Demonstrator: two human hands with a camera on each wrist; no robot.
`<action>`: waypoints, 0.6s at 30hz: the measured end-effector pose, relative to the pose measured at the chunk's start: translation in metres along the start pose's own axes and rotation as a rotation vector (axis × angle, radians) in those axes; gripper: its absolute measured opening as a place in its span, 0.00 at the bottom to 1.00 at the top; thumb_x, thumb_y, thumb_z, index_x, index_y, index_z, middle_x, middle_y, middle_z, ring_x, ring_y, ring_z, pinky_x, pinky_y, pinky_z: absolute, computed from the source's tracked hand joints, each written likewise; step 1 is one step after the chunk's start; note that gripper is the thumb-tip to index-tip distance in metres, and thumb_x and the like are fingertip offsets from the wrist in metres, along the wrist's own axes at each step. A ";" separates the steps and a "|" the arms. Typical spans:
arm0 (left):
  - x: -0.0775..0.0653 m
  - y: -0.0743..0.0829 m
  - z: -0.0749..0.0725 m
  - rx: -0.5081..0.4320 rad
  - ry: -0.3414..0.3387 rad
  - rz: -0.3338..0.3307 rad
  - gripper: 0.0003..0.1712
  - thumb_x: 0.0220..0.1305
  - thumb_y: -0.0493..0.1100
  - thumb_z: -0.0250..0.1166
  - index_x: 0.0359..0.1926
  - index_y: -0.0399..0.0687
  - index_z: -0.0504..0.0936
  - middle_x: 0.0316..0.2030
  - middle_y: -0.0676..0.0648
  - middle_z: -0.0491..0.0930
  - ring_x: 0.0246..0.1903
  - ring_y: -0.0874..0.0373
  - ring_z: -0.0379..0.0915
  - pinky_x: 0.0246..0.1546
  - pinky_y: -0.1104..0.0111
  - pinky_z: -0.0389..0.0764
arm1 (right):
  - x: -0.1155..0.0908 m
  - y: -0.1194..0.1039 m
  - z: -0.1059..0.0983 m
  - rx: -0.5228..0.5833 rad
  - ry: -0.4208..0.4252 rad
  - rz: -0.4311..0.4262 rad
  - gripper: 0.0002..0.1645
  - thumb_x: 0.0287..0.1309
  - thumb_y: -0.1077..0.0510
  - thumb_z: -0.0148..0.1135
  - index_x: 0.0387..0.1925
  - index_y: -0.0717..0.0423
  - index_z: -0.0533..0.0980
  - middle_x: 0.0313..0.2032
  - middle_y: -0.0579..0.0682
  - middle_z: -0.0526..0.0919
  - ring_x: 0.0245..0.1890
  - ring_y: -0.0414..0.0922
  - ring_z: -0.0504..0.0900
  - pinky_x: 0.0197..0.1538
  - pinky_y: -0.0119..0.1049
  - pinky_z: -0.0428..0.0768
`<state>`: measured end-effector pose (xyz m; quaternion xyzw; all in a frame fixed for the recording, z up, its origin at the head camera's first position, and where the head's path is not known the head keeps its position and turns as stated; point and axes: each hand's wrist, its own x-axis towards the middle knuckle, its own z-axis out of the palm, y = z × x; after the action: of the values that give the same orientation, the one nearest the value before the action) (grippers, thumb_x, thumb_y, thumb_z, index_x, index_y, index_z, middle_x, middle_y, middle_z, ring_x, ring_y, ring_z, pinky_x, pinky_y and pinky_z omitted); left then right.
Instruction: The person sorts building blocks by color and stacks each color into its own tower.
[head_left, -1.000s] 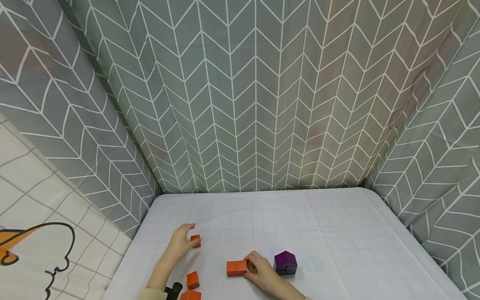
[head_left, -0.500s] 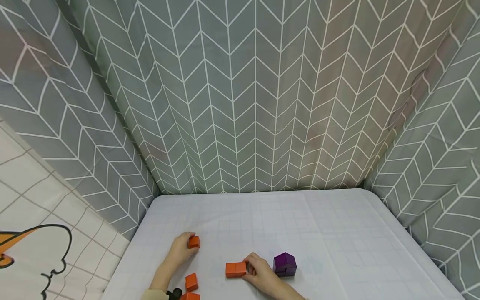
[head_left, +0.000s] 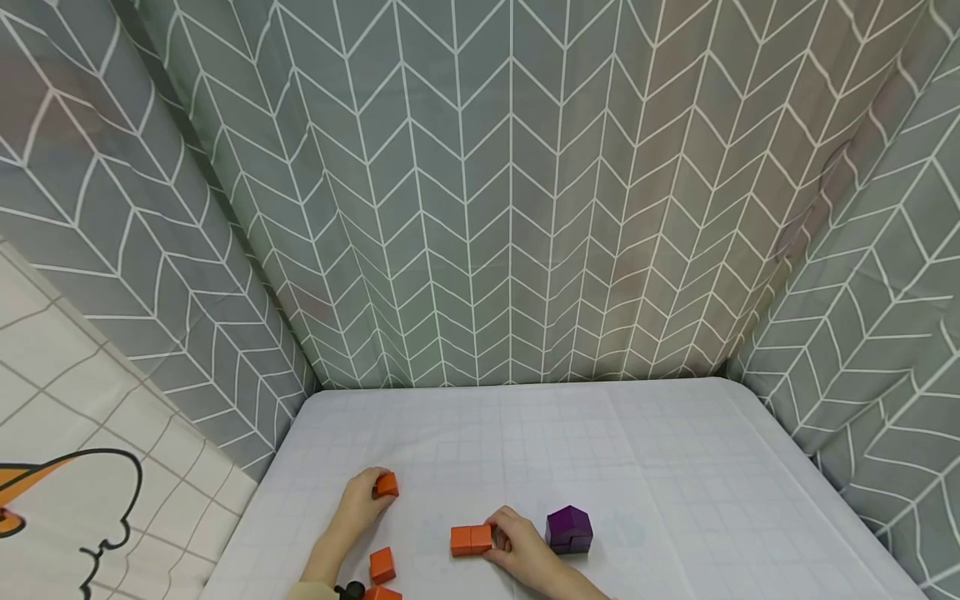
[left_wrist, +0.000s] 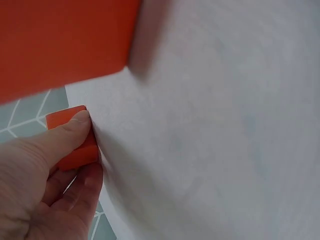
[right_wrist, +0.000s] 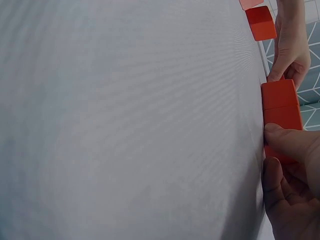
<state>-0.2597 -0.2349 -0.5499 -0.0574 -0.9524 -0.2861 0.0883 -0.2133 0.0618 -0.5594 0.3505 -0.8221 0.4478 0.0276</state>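
From my station I see plain orange square-faced blocks (head_left: 382,565), a deep purple house-shaped block (head_left: 569,529), a white tabletop cloth (head_left: 675,467) with a faint grid, grey-green fabric curtains (head_left: 487,208) lined in white chevrons, and a white brown-gridded sheet (head_left: 60,358) bearing an orange, black-outlined cartoon (head_left: 75,512).

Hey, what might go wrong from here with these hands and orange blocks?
The left hand, pinching an orange block, might knock the loose orange block by that forearm if drawn back. The right hand grips only one end of the orange pair, so the far block could slip apart if bumped.
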 end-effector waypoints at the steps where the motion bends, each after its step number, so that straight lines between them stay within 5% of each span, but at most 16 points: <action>1: 0.000 -0.001 0.000 -0.004 0.005 0.006 0.20 0.44 0.33 0.69 0.41 0.34 0.76 0.35 0.44 0.77 0.35 0.53 0.72 0.38 0.59 0.74 | 0.000 0.000 0.000 -0.003 0.001 -0.005 0.16 0.43 0.64 0.67 0.37 0.60 0.73 0.28 0.45 0.71 0.23 0.29 0.66 0.24 0.21 0.70; 18: 0.000 0.001 -0.002 -0.017 0.006 0.003 0.19 0.44 0.34 0.69 0.40 0.35 0.76 0.33 0.46 0.76 0.33 0.56 0.70 0.36 0.61 0.73 | 0.000 0.002 0.000 -0.009 0.009 -0.026 0.16 0.43 0.64 0.67 0.36 0.61 0.73 0.28 0.46 0.71 0.24 0.29 0.66 0.24 0.20 0.69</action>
<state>-0.2592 -0.2353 -0.5479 -0.0587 -0.9495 -0.2943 0.0912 -0.2143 0.0622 -0.5611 0.3589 -0.8195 0.4451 0.0389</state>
